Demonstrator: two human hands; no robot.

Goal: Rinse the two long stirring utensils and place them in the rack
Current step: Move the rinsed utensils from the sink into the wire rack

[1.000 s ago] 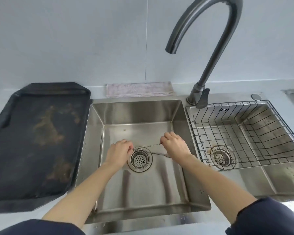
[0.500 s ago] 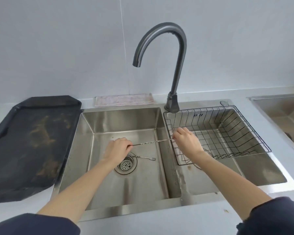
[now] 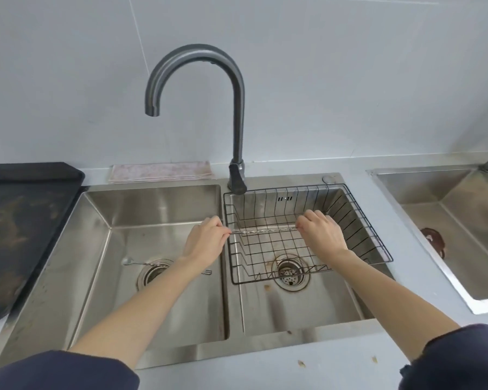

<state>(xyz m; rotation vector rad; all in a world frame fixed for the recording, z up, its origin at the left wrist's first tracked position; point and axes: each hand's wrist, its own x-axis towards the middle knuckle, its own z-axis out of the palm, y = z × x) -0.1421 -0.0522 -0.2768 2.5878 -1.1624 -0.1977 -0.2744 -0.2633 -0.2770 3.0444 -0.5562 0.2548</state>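
A thin twisted metal stirrer [image 3: 264,229] is held level between my two hands, over the black wire rack [image 3: 375,235] that sits in the right sink basin. My left hand [image 3: 204,239] pinches its left end at the rack's left rim. My right hand [image 3: 320,230] pinches its right end above the middle of the rack. A second stirrer [image 3: 144,263] lies flat on the floor of the left basin [image 3: 164,204], across the drain; my left forearm hides its middle.
A dark curved faucet [image 3: 237,108] rises behind the divider, spout over the left basin, no water running. A folded cloth [image 3: 159,171] lies behind the sink. A black stained tray [image 3: 20,220] is at the left. Another sink [image 3: 445,220] is at the right.
Both hands carried the held stirrer rightwards from over the left basin's drain to above the rack. The second stirrer stayed on the left basin floor. The view shifted right and pulled back.
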